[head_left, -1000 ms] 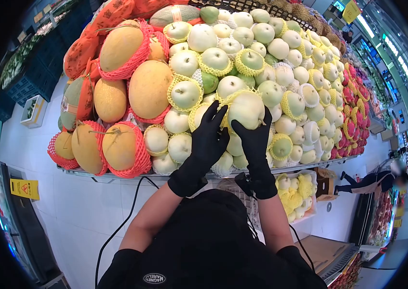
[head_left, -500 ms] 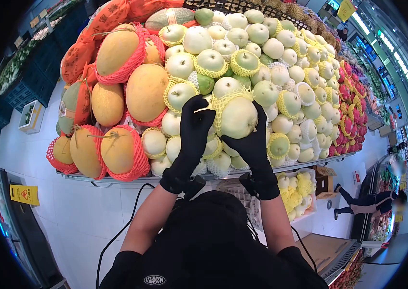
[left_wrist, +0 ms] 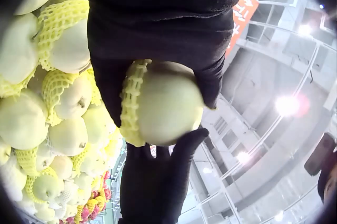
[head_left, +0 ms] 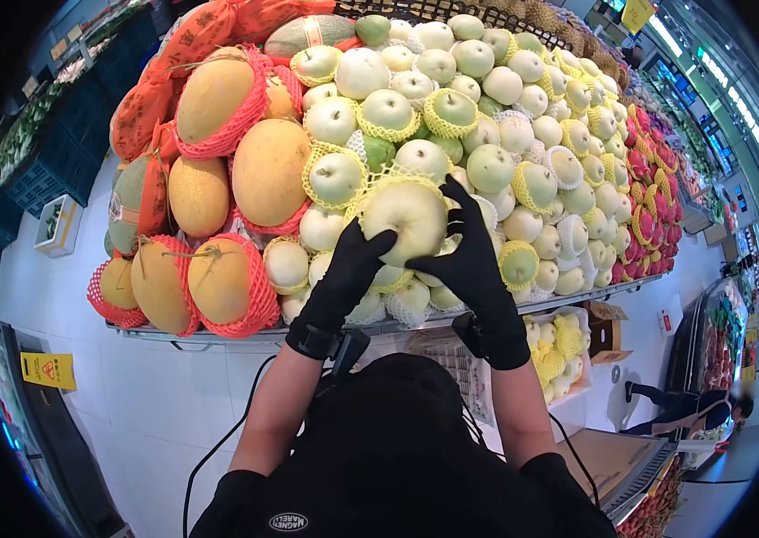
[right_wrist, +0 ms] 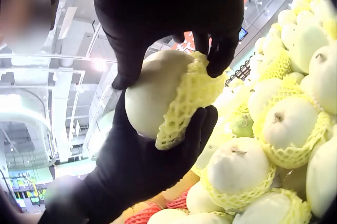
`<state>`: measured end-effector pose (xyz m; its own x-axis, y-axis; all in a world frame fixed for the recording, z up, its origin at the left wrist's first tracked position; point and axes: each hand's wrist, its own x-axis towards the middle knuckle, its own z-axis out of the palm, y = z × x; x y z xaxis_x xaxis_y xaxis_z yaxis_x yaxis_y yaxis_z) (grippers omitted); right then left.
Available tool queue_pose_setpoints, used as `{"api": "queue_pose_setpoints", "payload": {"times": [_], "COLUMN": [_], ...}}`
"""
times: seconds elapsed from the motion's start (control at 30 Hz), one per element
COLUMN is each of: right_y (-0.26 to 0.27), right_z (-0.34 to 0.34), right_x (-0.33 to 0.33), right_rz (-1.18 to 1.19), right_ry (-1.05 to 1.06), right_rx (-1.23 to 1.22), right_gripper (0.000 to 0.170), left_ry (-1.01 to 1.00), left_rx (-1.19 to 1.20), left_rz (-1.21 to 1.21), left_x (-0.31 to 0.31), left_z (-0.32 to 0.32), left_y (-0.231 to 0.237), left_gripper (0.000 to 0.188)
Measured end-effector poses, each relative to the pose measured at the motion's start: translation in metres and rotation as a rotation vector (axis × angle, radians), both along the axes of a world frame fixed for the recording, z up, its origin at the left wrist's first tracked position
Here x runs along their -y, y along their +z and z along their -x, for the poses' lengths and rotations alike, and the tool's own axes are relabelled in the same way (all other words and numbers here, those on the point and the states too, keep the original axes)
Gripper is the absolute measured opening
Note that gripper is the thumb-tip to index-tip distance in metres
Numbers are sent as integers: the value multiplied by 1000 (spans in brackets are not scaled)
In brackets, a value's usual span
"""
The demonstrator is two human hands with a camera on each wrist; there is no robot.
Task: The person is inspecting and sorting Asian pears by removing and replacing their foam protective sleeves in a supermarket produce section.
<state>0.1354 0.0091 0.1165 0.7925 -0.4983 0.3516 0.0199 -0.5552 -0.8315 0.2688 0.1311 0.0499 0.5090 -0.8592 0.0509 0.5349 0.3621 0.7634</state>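
Observation:
A large pale green melon (head_left: 404, 219) with a yellow foam net round its far side is held above the pile. In the head view my gloved left hand (head_left: 343, 273) grips its left side, the thumb on the near face. My gloved right hand (head_left: 469, 255) has its thumb at the lower right and its fingers curled along the right side. Seen from the left wrist, the melon (left_wrist: 166, 103) lies between both hands, net at its left. The right wrist view shows the net (right_wrist: 189, 100) covering the side of the melon turned to the pile.
Pale melons (head_left: 363, 73), many in foam nets, fill the sloping stand. Orange melons (head_left: 272, 170) in red nets lie at the left, dragon fruit (head_left: 644, 193) at the far right. A crate of netted fruit (head_left: 568, 354) is below the stand; a person (head_left: 693, 412) is at the right.
The melon has moved left and turned, so its net sits at the far side. My left hand, apart from it half a second ago, now grips it. The person at the right has shifted.

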Motion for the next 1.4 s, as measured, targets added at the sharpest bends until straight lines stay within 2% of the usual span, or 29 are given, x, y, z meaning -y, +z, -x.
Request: {"api": "queue_pose_setpoints", "payload": {"times": [0.07,0.13,0.23,0.37,0.43,0.53,0.6,0.63,0.73,0.77,0.87,0.97,1.2,1.3,1.4], "right_y": [-8,-9,-12,-11,-9,-8,-17,-20,-20,-23,-23,-17,-10,2,-1], "right_z": [-2,-3,-2,-6,-7,-8,-6,-5,-3,-1,-2,1,0,4,10], "right_x": [5,6,2,-8,-12,-19,-15,-12,-6,-1,4,9,2,-5,-1], "right_rz": [-122,-205,-334,-146,-85,-107,-32,5,-172,-269,-331,-330,-279,-113,-182], "right_ry": [-111,-184,-214,-391,-483,-487,-362,-298,-153,-142,-156,29,123,1,70], "right_rx": [67,-33,-160,-117,-79,96,118,127,192,82,19,55,-3,-33,7], "right_gripper": [80,57,35,24,22,18,17,17,26,38,55,73,95,96,103], "left_ry": [38,71,120,221,190,183,181,177,205,220,212,174,156,174,232], "left_rx": [-113,-228,-52,81,25,-34,-33,-17,123,186,312,259,519,485,394], "left_rz": [63,125,76,73,5,-36,-28,-16,22,34,64,59,29,140,195], "left_x": [2,4,3,3,2,2,2,1,-2,-3,-4,-6,-14,-15,-16], "left_z": [-1,0,-2,4,4,5,4,3,1,1,4,5,7,12,4], "left_y": [-12,-20,-23,-17,-11,-11,-13,-16,-18,-18,-7,1,8,9,8], "left_gripper": [51,47,46,45,45,47,49,49,55,57,65,75,89,88,86]}}
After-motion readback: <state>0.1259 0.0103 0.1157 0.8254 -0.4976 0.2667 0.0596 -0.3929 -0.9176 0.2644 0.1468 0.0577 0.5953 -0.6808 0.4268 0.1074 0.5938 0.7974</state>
